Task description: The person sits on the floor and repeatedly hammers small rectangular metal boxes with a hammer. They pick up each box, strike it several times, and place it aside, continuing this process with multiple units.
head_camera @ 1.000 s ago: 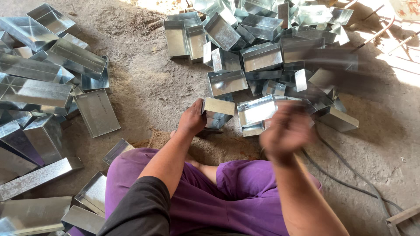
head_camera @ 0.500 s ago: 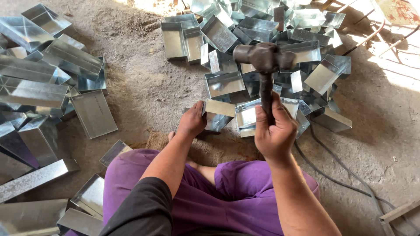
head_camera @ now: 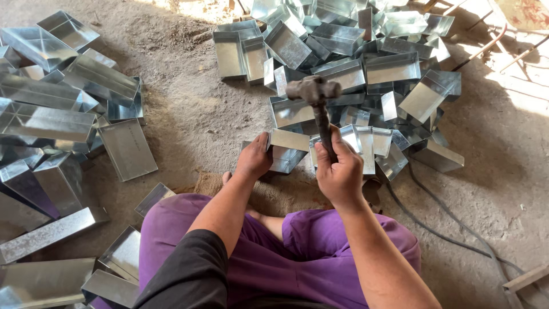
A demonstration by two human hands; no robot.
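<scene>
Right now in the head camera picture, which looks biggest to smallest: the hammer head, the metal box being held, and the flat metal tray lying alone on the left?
1. Flat metal tray, biggest.
2. Metal box under the left hand.
3. Hammer head, smallest, raised by the right hand nearer the camera, so it looks bigger than it is.

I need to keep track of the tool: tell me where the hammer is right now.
In the head view the hammer is raised near centre, gripped by the right hand, its head above the metal box that the left hand steadies.

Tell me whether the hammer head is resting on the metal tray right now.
No: the right hand holds the hammer raised, while the left hand steadies the metal tray.
</scene>
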